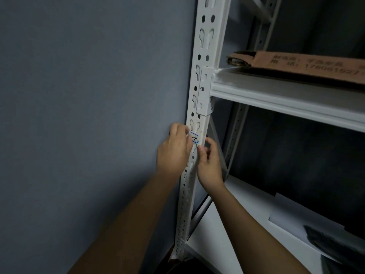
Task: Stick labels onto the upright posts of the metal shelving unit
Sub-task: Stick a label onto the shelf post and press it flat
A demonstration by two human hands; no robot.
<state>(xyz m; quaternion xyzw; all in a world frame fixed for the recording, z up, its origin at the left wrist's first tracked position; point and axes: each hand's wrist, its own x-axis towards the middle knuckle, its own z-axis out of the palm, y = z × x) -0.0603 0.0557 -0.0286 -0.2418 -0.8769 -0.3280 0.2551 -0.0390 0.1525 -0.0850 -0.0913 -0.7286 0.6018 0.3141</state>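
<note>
So the label (194, 137) sits on the front of the white post (205, 62), just below the shelf bracket. Left hand (173, 150) pinches its left edge; right hand (208, 160) has curled fingers at the lower right corner, can't tell if it's actually pinching. It's thin, floppy paper, probably creases easily, so I'd hold the edges and smooth outward.

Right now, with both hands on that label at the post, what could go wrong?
1. The label sits over the slotted face of the upright post; spanning a keyhole slot, it may bond poorly or pucker.
2. The left hand covers the label's left edge, so tilt may go unnoticed.
3. The right hand touches only near the lower corner; the top may lift.
</note>
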